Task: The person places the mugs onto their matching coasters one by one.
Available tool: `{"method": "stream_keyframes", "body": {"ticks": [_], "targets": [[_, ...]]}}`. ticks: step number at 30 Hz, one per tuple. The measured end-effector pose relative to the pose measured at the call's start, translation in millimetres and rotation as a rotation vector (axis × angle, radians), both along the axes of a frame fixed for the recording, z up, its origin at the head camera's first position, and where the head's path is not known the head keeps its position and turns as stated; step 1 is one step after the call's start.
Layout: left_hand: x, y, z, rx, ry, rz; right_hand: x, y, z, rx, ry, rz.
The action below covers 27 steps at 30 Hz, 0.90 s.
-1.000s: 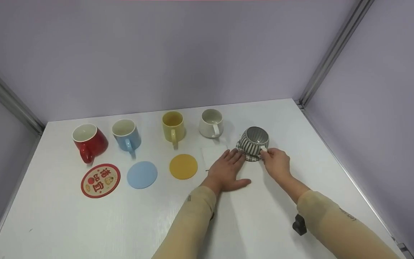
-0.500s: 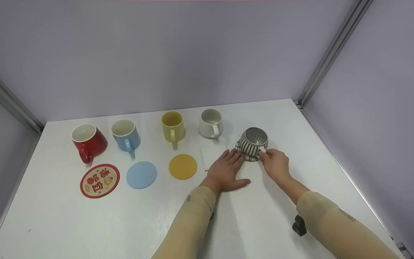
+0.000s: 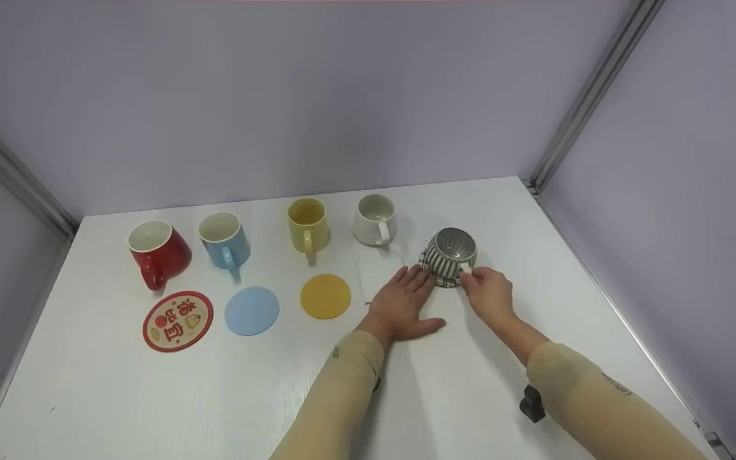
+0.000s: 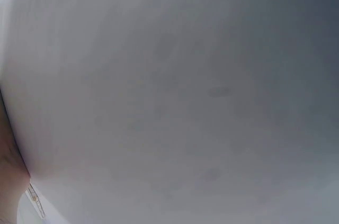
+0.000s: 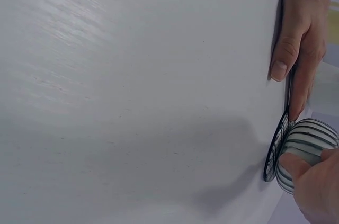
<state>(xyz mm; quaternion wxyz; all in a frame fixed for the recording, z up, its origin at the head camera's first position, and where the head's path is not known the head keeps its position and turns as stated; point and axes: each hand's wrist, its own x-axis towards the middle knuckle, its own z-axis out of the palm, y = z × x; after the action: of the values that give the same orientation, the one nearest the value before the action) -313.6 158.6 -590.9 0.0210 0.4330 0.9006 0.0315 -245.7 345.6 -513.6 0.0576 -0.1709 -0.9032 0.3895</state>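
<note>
In the head view, a black-and-white striped mug [image 3: 450, 254] stands on a round checked coaster [image 3: 448, 282] toward the right of the table. My right hand [image 3: 490, 297] pinches its handle between thumb and fingers. The right wrist view also shows the striped mug [image 5: 308, 138] against the coaster [image 5: 273, 155]. My left hand [image 3: 402, 305] lies flat with its fingers stretched out, the fingertips at the coaster's left edge. Partly covered by that hand is a thin white square sheet [image 3: 375, 273]. The left wrist view shows mostly blurred tabletop.
Along the back stand a red mug [image 3: 167, 255], a blue mug [image 3: 230, 246], a yellow mug [image 3: 309, 233] and a cream mug [image 3: 374, 223]. Before them lie a red-rimmed coaster [image 3: 178, 321], a blue coaster [image 3: 252, 311] and a yellow coaster [image 3: 325, 296]. Walls bound the table's back and right.
My right hand and the striped mug have shifted very slightly toward me. The left hand holds its place, and the other mugs and coasters stay put.
</note>
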Motion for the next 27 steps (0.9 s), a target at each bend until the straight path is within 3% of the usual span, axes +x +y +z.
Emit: {"method": "stream_keyframes", "body": {"ticks": [9,19,27], "targets": [[0.3,-0.6,0.2,0.0,-0.003,-0.003,1.5,-1.0,-1.7,0.002,0.003,0.004],[0.1,-2.0,-1.3,0.019,0.042,-0.006,2.0,-2.1,-3.5,0.012,0.029,0.015],[-0.4,0.0,-0.6,0.012,0.016,-0.013,2.6,0.1,-4.1,0.026,0.006,0.023]]}}
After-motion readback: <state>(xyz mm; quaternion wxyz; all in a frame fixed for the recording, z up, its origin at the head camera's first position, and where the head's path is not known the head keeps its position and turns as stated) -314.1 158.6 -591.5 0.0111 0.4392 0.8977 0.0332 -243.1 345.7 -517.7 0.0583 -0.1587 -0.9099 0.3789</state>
